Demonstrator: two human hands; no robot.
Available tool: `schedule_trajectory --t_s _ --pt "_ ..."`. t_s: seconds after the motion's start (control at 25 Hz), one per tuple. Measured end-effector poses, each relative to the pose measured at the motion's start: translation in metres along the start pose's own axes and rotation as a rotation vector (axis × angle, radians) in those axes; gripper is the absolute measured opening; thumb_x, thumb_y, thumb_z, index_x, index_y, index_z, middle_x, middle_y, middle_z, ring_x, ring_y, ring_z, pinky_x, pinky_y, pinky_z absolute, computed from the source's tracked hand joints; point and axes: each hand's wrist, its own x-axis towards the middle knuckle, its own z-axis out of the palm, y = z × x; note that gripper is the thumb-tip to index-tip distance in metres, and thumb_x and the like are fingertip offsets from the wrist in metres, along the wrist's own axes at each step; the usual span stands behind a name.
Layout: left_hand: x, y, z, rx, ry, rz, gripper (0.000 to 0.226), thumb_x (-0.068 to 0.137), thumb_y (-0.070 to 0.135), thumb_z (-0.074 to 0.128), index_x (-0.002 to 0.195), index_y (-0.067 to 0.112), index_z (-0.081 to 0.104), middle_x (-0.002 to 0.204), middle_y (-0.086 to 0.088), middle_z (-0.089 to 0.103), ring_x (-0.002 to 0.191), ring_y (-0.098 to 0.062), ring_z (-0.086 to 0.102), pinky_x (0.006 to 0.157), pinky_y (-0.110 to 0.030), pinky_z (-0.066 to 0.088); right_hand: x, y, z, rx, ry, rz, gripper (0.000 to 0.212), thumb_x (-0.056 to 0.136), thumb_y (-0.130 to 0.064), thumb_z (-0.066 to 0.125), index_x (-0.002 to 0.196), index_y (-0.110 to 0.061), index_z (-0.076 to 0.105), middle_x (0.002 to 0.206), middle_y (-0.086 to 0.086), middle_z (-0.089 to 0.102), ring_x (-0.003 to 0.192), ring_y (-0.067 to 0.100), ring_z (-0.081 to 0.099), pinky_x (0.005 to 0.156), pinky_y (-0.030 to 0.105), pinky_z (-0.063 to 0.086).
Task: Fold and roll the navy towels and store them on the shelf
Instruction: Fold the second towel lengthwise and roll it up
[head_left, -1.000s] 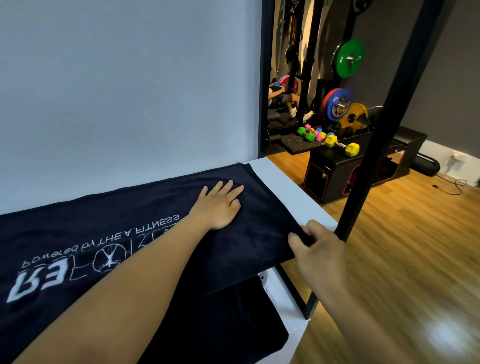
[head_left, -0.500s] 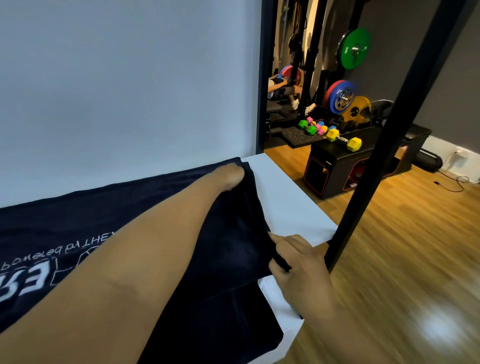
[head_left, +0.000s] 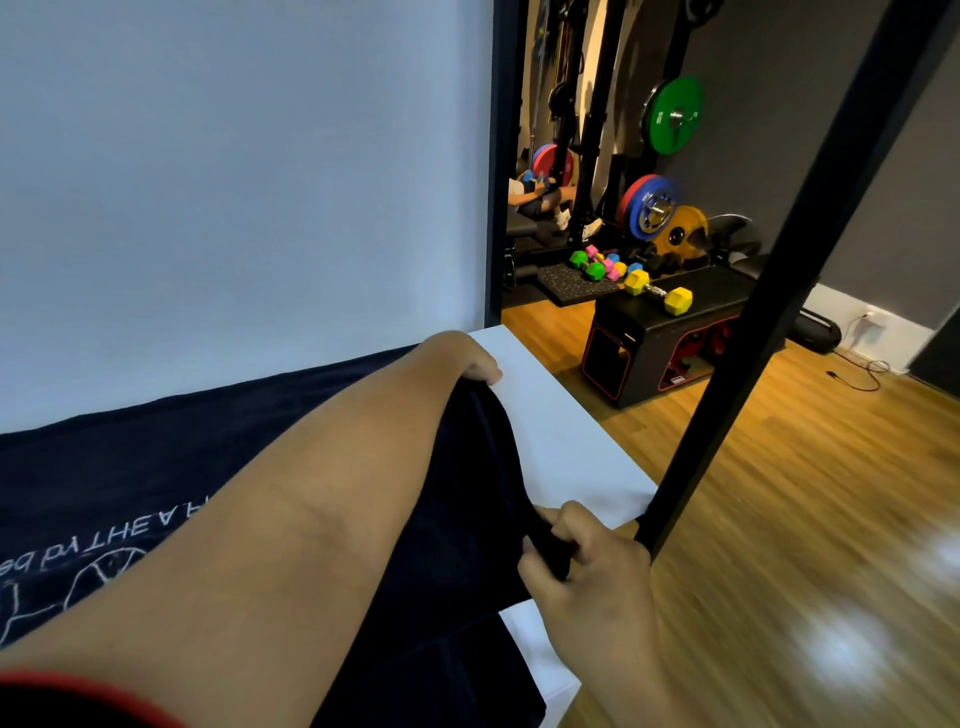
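Observation:
A navy towel with white lettering lies spread along the white shelf top, against the wall. My left hand reaches across to the towel's far right corner and grips it, fingers curled under the edge. My right hand pinches the near right corner, which is bunched in its fingers and lifted off the shelf. The towel's right edge is raised between both hands. My left forearm hides much of the towel's middle.
A black metal post rises at the shelf's near right corner, close to my right hand. A lower white shelf shows below. Beyond are a wooden floor, a black box with a yellow dumbbell, weight plates and another person sitting.
My left hand went from lying flat on the towel to gripping its far right corner. My right hand closed on the near corner, and the right edge has come up.

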Motion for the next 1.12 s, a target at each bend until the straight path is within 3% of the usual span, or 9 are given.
schedule_trajectory --t_s 0.12,0.2,0.32,0.44,0.52,0.68,0.8,1.0,1.12 --pt "0.001 -0.002 -0.01 -0.041 -0.075 -0.038 0.033 0.098 0.028 0.051 0.121 0.004 0.049 0.104 -0.014 0.06 0.091 -0.024 0.062 0.093 -0.033 0.051 0.005 -0.01 -0.004 0.171 0.093 0.029 0.052 0.084 -0.005 0.071 0.051 -0.04 0.051 0.047 -0.018 0.053 0.038 0.002 0.043 0.042 0.007 0.028" --pt "0.0 -0.008 -0.012 -0.07 -0.143 -0.081 0.02 0.091 0.014 0.049 0.105 0.001 0.053 0.073 -0.013 0.057 0.059 -0.024 0.055 0.07 -0.029 0.052 0.01 -0.014 -0.001 0.077 0.141 -0.193 0.042 0.084 -0.008 0.07 0.058 -0.037 0.054 0.061 -0.022 0.061 0.047 -0.004 0.05 0.05 0.003 0.031" --pt "0.008 -0.017 -0.011 -0.235 -0.092 -0.058 0.04 0.077 0.007 0.043 0.116 0.004 0.051 0.083 -0.014 0.053 0.059 -0.023 0.049 0.061 -0.03 0.053 0.008 -0.013 0.012 -0.165 0.072 -0.575 0.027 0.086 -0.018 0.062 0.073 -0.028 0.041 0.082 -0.012 0.065 0.077 -0.003 0.06 0.062 0.01 0.042" --pt "0.005 -0.017 -0.009 -0.337 -0.018 -0.05 0.028 0.09 0.013 0.04 0.116 0.004 0.046 0.09 -0.014 0.056 0.07 -0.027 0.058 0.066 -0.034 0.055 0.004 -0.006 0.019 -0.313 -0.03 -0.771 0.025 0.087 -0.016 0.062 0.079 -0.024 0.04 0.095 0.0 0.072 0.086 0.014 0.068 0.055 0.022 0.052" --pt "0.01 -0.02 -0.008 -0.372 0.038 -0.05 0.02 0.098 0.02 0.034 0.112 0.008 0.042 0.105 -0.018 0.058 0.086 -0.033 0.064 0.073 -0.041 0.057 0.003 -0.011 0.017 -0.31 -0.057 -0.713 0.024 0.086 -0.018 0.063 0.079 -0.025 0.041 0.092 -0.003 0.073 0.077 0.006 0.065 0.056 0.016 0.049" --pt "0.028 -0.048 -0.017 -0.92 -0.087 -0.084 0.023 0.099 0.012 0.034 0.107 0.001 0.053 0.095 -0.018 0.062 0.077 -0.031 0.064 0.063 -0.046 0.059 0.009 -0.018 0.002 0.254 0.178 0.024 0.033 0.079 -0.005 0.075 0.063 -0.018 0.049 0.061 -0.009 0.065 0.048 -0.001 0.047 0.049 0.009 0.036" --pt "0.031 -0.073 -0.019 -1.219 -0.229 -0.039 0.021 0.103 0.005 0.034 0.114 -0.004 0.05 0.096 -0.025 0.065 0.083 -0.035 0.067 0.066 -0.047 0.056 0.01 -0.005 -0.003 0.27 0.245 0.336 0.043 0.077 -0.003 0.076 0.056 -0.009 0.039 0.045 -0.006 0.043 0.043 0.007 0.035 0.044 0.011 0.032" --pt "0.037 -0.081 -0.026 -1.205 -0.246 -0.058 0.023 0.107 0.006 0.032 0.109 -0.008 0.051 0.1 -0.024 0.064 0.086 -0.035 0.064 0.081 -0.047 0.053 0.009 -0.008 0.005 0.094 0.184 0.245 0.02 0.076 -0.014 0.078 0.071 -0.026 0.064 0.066 -0.016 0.064 0.064 0.0 0.059 0.059 0.011 0.044" --pt "0.047 -0.072 -0.024 -1.007 0.012 -0.039 0.006 0.102 0.004 0.048 0.102 0.003 0.053 0.088 -0.009 0.06 0.069 -0.018 0.058 0.059 -0.032 0.06 0.01 -0.004 0.005 -0.298 0.148 -0.229 0.017 0.075 -0.007 0.077 0.085 -0.02 0.076 0.08 -0.012 0.065 0.071 0.003 0.06 0.065 0.006 0.045"
